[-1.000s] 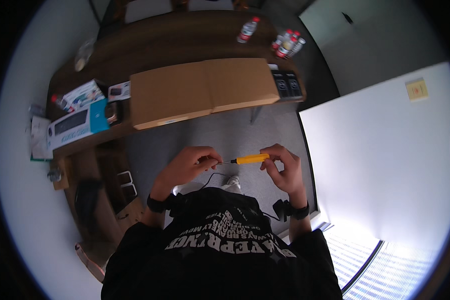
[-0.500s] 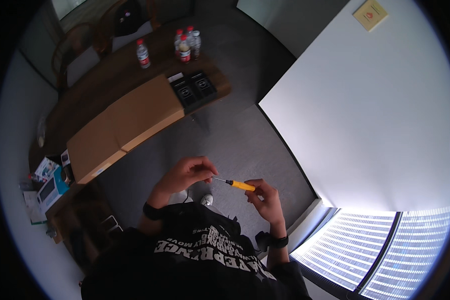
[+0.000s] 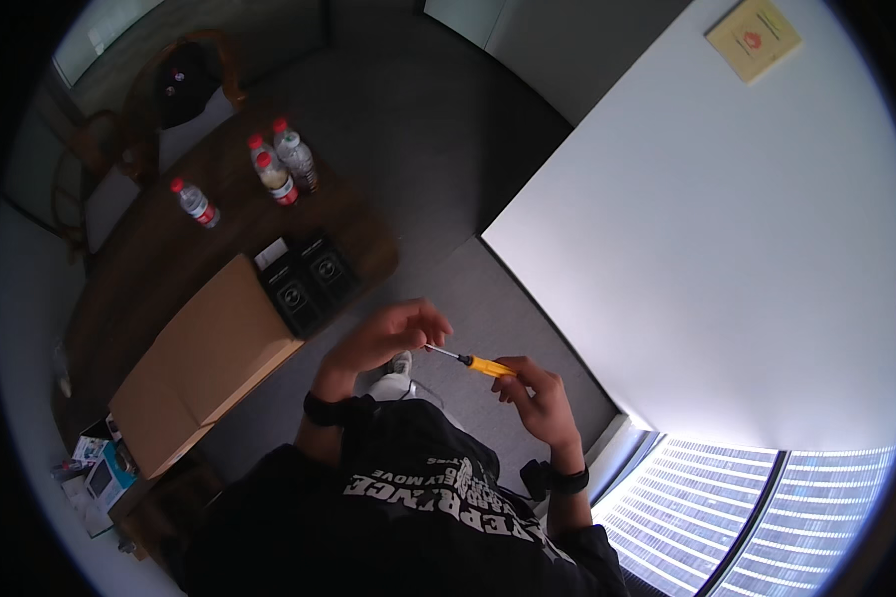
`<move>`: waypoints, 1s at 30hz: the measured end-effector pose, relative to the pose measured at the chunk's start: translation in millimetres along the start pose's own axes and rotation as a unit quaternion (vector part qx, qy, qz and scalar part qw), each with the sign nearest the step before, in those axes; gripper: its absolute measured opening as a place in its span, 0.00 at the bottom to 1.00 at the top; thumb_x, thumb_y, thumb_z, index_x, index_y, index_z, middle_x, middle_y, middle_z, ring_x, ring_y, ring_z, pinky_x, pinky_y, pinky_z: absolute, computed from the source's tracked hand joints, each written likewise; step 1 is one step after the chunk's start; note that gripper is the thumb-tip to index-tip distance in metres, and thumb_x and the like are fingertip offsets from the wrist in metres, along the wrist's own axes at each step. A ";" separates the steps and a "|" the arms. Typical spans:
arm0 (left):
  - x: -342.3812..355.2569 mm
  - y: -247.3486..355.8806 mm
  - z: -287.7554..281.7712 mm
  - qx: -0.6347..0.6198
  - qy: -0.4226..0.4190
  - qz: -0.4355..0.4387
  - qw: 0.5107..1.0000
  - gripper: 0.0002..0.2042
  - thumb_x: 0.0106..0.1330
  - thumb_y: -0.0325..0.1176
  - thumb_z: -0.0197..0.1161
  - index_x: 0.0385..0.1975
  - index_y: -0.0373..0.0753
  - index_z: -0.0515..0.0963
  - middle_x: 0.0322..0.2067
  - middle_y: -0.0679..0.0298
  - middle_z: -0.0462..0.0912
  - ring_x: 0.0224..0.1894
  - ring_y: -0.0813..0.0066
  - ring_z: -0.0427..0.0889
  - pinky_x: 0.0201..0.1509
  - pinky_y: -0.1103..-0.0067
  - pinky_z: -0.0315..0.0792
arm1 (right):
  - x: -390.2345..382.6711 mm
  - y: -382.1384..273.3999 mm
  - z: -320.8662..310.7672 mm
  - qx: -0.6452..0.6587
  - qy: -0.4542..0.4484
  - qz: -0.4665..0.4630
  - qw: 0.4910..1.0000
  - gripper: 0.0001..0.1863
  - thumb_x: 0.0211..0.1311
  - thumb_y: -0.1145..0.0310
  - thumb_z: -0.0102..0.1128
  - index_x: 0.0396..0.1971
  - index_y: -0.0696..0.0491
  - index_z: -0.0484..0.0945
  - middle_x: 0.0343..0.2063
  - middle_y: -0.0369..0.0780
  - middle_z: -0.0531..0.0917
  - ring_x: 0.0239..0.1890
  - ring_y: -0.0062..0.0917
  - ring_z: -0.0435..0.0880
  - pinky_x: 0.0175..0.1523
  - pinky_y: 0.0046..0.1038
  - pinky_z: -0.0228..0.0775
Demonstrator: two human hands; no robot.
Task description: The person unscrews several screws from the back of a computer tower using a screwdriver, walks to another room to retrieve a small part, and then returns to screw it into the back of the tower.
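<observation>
A screwdriver (image 3: 490, 367) with a yellow handle and a thin metal shaft is held in the air in front of my body, above the floor. My right hand (image 3: 540, 398) is closed round the end of its handle. The shaft points left and slightly up, toward my left hand (image 3: 393, 333). The fingers of that hand are curled together at the tip of the shaft. The very end of the tip is partly hidden by them.
A dark wooden table (image 3: 368, 229) curves along the left. It bears a long cardboard box (image 3: 209, 348), two black boxes (image 3: 309, 284) and several red-capped bottles (image 3: 277, 179). Chairs (image 3: 194, 129) stand behind it. A white wall (image 3: 707, 259) and a window with blinds (image 3: 707, 497) are at right.
The view has turned and shifted toward the wall, so the table and bottles appear lower and farther left. Both hands stay at the screwdriver, which keeps nearly the same slant.
</observation>
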State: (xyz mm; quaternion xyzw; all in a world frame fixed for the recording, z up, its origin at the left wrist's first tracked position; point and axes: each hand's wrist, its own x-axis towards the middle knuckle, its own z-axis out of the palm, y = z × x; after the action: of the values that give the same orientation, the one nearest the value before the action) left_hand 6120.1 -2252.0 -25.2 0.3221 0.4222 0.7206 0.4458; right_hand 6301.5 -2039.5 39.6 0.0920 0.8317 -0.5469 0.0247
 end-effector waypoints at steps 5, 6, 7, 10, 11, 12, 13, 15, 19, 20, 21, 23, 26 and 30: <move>104.9 37.4 -41.8 0.152 0.008 -0.057 0.987 0.11 0.71 0.39 0.61 0.39 0.36 0.75 0.34 0.68 0.78 0.37 0.84 0.76 0.43 0.84 0.70 | 84.0 31.2 -58.7 0.076 0.079 0.030 0.994 0.10 0.65 0.79 0.59 0.46 0.60 0.77 0.31 0.38 0.83 0.29 0.19 0.82 0.35 0.22 0.74; 122.2 35.9 -53.9 0.153 0.009 -0.061 0.986 0.11 0.71 0.39 0.61 0.39 0.36 0.75 0.34 0.68 0.78 0.37 0.84 0.76 0.43 0.84 0.70 | 102.1 36.1 -67.6 0.080 0.079 0.032 0.993 0.10 0.65 0.79 0.59 0.46 0.60 0.77 0.31 0.38 0.83 0.29 0.19 0.82 0.35 0.22 0.74; 138.5 31.0 -65.9 0.147 0.007 -0.055 0.988 0.09 0.72 0.36 0.61 0.36 0.36 0.76 0.32 0.68 0.78 0.35 0.85 0.76 0.41 0.85 0.71 | 120.2 40.3 -76.3 0.133 0.087 0.023 0.987 0.10 0.65 0.80 0.59 0.45 0.61 0.77 0.32 0.38 0.82 0.30 0.19 0.81 0.36 0.21 0.73; 185.7 25.0 -95.0 0.125 0.033 -0.032 0.991 0.07 0.72 0.32 0.60 0.33 0.36 0.76 0.29 0.70 0.78 0.32 0.87 0.75 0.37 0.85 0.70 | 178.9 59.5 -107.4 0.230 0.073 -0.005 0.970 0.08 0.65 0.80 0.58 0.44 0.62 0.77 0.34 0.37 0.79 0.31 0.18 0.79 0.37 0.20 0.72; 204.2 24.4 -104.4 0.109 0.062 -0.010 0.992 0.07 0.71 0.32 0.60 0.33 0.36 0.76 0.28 0.70 0.78 0.31 0.87 0.74 0.36 0.85 0.69 | 201.5 68.5 -120.7 0.269 0.051 -0.028 0.961 0.08 0.66 0.80 0.57 0.43 0.62 0.77 0.35 0.37 0.77 0.32 0.18 0.78 0.37 0.20 0.71; 224.1 25.8 -115.5 0.108 0.068 -0.010 0.992 0.07 0.71 0.32 0.60 0.33 0.36 0.76 0.28 0.70 0.78 0.31 0.87 0.74 0.36 0.85 0.69 | 226.0 77.5 -133.9 0.270 0.044 -0.026 0.961 0.08 0.66 0.80 0.57 0.43 0.62 0.77 0.35 0.37 0.77 0.32 0.18 0.78 0.37 0.20 0.71; 246.8 37.0 -125.0 0.130 0.079 0.008 0.988 0.07 0.71 0.32 0.61 0.33 0.36 0.76 0.28 0.71 0.77 0.30 0.87 0.74 0.34 0.85 0.69 | 253.2 80.9 -149.8 0.250 0.037 -0.033 0.967 0.07 0.66 0.79 0.57 0.43 0.63 0.77 0.34 0.37 0.78 0.32 0.18 0.77 0.37 0.20 0.71; 289.5 52.0 -145.3 0.150 0.087 0.017 0.985 0.05 0.70 0.30 0.62 0.35 0.37 0.78 0.27 0.72 0.77 0.29 0.87 0.74 0.32 0.84 0.68 | 305.1 83.4 -180.3 0.224 0.020 -0.034 0.974 0.06 0.68 0.77 0.55 0.41 0.63 0.77 0.33 0.38 0.78 0.31 0.18 0.77 0.36 0.20 0.70; 362.9 99.8 -182.3 0.288 0.131 0.018 0.948 0.04 0.68 0.28 0.64 0.39 0.37 0.81 0.31 0.69 0.79 0.32 0.87 0.77 0.34 0.84 0.71 | 424.5 80.4 -227.5 0.221 -0.020 -0.022 0.975 0.07 0.69 0.74 0.56 0.41 0.61 0.78 0.30 0.36 0.80 0.30 0.17 0.78 0.35 0.19 0.70; 376.2 111.0 -192.7 0.291 0.142 0.020 0.946 0.04 0.68 0.28 0.64 0.39 0.37 0.81 0.31 0.69 0.79 0.32 0.87 0.77 0.34 0.84 0.71 | 458.9 75.9 -235.5 0.212 -0.025 -0.042 0.976 0.07 0.69 0.73 0.57 0.41 0.60 0.78 0.29 0.35 0.80 0.29 0.16 0.77 0.34 0.19 0.70; 386.8 122.2 -205.6 0.280 0.188 0.014 0.941 0.04 0.67 0.27 0.63 0.39 0.37 0.80 0.32 0.68 0.80 0.33 0.85 0.78 0.36 0.83 0.72 | 490.8 71.6 -240.5 0.211 -0.037 -0.046 0.976 0.07 0.69 0.73 0.57 0.41 0.60 0.78 0.29 0.35 0.80 0.29 0.16 0.77 0.34 0.19 0.70; 401.7 136.2 -238.3 0.269 0.247 0.016 0.931 0.03 0.67 0.26 0.63 0.38 0.36 0.80 0.34 0.66 0.80 0.34 0.84 0.79 0.37 0.83 0.73 | 553.5 61.5 -245.9 0.217 -0.071 -0.077 0.971 0.08 0.68 0.71 0.60 0.41 0.59 0.79 0.28 0.34 0.80 0.28 0.14 0.77 0.34 0.18 0.70; 405.0 145.6 -293.8 0.260 0.313 0.064 0.911 0.04 0.67 0.22 0.62 0.38 0.36 0.80 0.35 0.65 0.80 0.35 0.80 0.80 0.39 0.82 0.74 | 637.7 41.4 -239.0 0.193 -0.142 -0.052 0.969 0.07 0.67 0.71 0.62 0.41 0.59 0.79 0.29 0.34 0.80 0.29 0.15 0.77 0.35 0.19 0.70; 433.4 176.9 -376.6 0.282 0.403 0.091 0.866 0.05 0.65 0.18 0.62 0.37 0.34 0.79 0.35 0.65 0.80 0.36 0.78 0.80 0.42 0.81 0.75 | 763.5 24.4 -224.6 0.139 -0.225 -0.123 0.956 0.05 0.68 0.72 0.60 0.36 0.58 0.79 0.23 0.32 0.77 0.26 0.14 0.75 0.34 0.19 0.69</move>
State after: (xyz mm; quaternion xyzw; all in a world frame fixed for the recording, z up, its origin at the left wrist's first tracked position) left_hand 5566.8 -2020.2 7.1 0.1528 0.7188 0.6756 0.0599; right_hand 5569.6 -1728.6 -0.8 -0.1341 0.7251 -0.6628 0.1302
